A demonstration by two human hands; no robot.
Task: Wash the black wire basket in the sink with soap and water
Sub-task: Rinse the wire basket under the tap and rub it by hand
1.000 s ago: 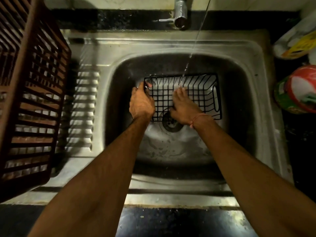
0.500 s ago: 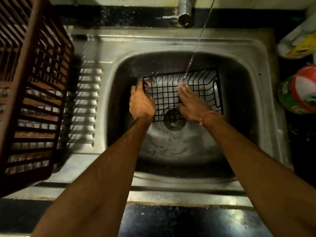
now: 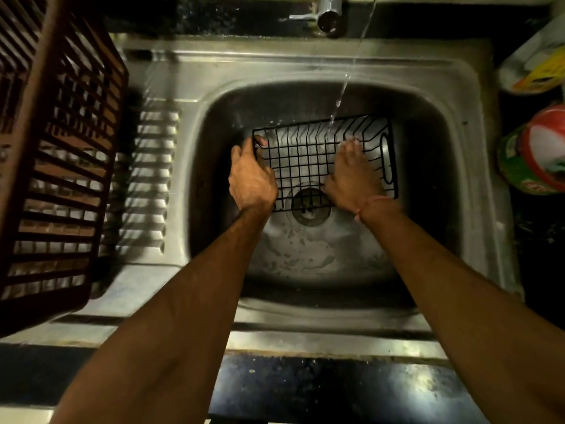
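We are mid-wash: the black wire basket [image 3: 324,160] sits in the sink [image 3: 214,123] over the drain, under the water stream [image 3: 336,108]; no soap suds show, so soaping and rinsing likely remain. Our left hand [image 3: 250,179] grips the basket's left rim, fingers curled. Our right hand [image 3: 351,175] presses flat inside, fingers straight.

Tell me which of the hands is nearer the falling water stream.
Right. The right hand lies flat inside the wire basket beside the stream; the left hand grips the basket's far left rim.
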